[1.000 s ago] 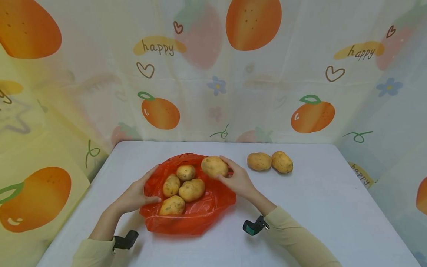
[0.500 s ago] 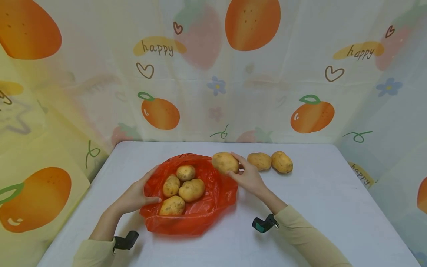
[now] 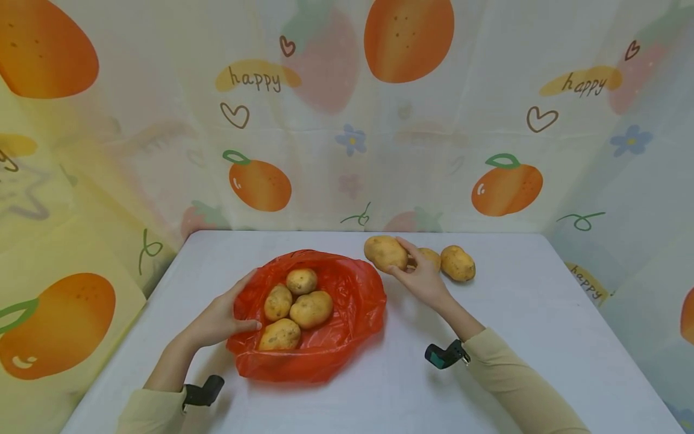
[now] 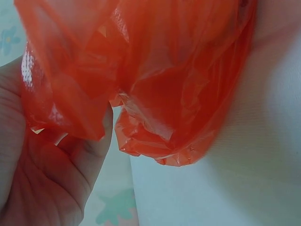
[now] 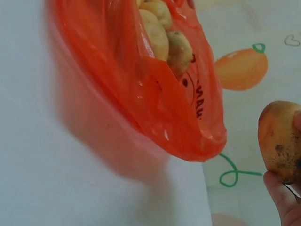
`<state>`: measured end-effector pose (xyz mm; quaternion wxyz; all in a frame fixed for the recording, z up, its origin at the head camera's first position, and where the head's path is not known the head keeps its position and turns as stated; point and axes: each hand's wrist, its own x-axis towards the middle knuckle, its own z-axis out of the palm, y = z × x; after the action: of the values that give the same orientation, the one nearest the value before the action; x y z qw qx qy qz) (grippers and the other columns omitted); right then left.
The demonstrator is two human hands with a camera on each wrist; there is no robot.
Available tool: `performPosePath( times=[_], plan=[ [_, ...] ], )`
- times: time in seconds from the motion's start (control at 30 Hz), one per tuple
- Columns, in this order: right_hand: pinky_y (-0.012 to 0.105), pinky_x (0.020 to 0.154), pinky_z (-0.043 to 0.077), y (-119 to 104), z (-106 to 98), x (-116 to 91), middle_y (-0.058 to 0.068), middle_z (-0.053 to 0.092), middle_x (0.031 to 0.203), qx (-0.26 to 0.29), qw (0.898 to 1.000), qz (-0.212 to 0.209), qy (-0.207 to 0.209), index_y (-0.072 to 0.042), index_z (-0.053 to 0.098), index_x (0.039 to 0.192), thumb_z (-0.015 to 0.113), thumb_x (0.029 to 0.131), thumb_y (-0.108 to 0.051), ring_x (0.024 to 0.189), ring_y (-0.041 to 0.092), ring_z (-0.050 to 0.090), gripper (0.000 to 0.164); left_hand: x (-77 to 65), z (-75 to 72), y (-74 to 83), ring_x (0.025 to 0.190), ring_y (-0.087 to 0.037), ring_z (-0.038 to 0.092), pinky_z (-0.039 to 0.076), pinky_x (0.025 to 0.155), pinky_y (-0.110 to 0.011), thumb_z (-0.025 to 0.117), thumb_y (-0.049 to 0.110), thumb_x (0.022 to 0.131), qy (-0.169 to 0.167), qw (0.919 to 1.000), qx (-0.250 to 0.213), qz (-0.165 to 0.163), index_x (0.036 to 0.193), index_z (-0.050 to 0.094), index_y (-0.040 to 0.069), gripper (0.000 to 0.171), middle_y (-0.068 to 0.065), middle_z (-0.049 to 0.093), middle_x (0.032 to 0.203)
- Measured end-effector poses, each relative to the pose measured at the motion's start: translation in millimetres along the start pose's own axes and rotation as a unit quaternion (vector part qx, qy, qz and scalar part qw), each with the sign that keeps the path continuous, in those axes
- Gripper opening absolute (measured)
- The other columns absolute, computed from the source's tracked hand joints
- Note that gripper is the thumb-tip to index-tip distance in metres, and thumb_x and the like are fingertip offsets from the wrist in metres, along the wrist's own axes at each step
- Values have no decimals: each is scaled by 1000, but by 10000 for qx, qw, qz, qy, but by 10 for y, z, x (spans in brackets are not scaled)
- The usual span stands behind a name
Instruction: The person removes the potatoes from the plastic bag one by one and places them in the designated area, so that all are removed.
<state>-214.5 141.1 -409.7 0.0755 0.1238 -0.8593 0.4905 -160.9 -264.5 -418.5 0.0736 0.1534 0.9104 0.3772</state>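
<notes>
A red plastic bag (image 3: 358, 301) stands with its mouth spread wide on the table, several potatoes inside, among them a larger potato (image 3: 311, 309). My left hand (image 3: 217, 317) grips the bag's left edge, thumb over the rim and fingers behind it; the left wrist view shows the red film (image 4: 174, 84) between thumb and fingers. Beyond the bag's right side, my right hand (image 3: 425, 282) holds a potato (image 3: 386, 253) between thumb and fingers, also at the right edge of the right wrist view as a brown-spotted potato (image 5: 280, 141).
At the back right of the white table (image 3: 542, 337) lies a potato (image 3: 458, 263). Beside it another potato (image 3: 431, 257) is partly hidden behind my right hand. A fruit-print cloth (image 3: 325, 169) hangs behind the table's back edge.
My right hand has carried its potato from over the bag's right side toward the back right, now overlapping one of the loose potatoes in view. The left hand and bag have stayed nearly still.
</notes>
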Motion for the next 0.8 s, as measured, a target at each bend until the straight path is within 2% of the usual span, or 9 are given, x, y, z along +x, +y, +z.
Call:
performPosePath(
  times=[0.1, 0.2, 0.37, 0.6, 0.8],
  plan=[
    [36, 80, 54, 13, -66, 13, 16, 52, 129, -155, 9998, 41, 129, -13, 43, 137, 71, 81, -21, 101, 32, 61, 63, -1, -4, 1, 124, -39, 41, 46, 90, -53, 79, 22, 72, 17, 10000, 9, 6, 148, 14, 26, 101, -16, 32, 146],
    [38, 79, 54, 32, -141, 28, 15, 51, 130, -62, 9998, 119, 136, -14, 41, 138, 70, 82, -23, 103, 32, 60, 64, -3, -5, -1, 123, -39, 42, 46, 90, -53, 79, 23, 72, 24, 10000, 47, 32, 148, 13, 26, 101, -17, 33, 145],
    [41, 85, 52, 89, -261, 55, 14, 44, 137, 251, 9992, 267, 163, -13, 37, 141, 68, 84, -26, 109, 34, 55, 66, 1, -5, -2, 124, -39, 41, 46, 90, -53, 79, 22, 72, 27, 10000, 36, -6, 148, 14, 27, 101, -16, 33, 145],
    [42, 94, 45, 184, -425, 68, 16, 44, 135, 435, 9966, 501, 491, -11, 34, 142, 66, 85, -26, 113, 33, 51, 67, 5, -7, -2, 124, -39, 41, 48, 88, -51, 78, 22, 72, -5, 10000, -47, -62, 148, 13, 27, 101, -16, 33, 145],
    [44, 99, 41, 306, -549, 66, 13, 43, 138, 256, 9945, 680, 754, -15, 35, 142, 67, 84, -33, 118, 31, 48, 69, -6, -12, 6, 122, -39, 43, 49, 87, -50, 79, 22, 72, -2, 10000, -30, -50, 148, 13, 25, 100, -18, 34, 144]
  ],
)
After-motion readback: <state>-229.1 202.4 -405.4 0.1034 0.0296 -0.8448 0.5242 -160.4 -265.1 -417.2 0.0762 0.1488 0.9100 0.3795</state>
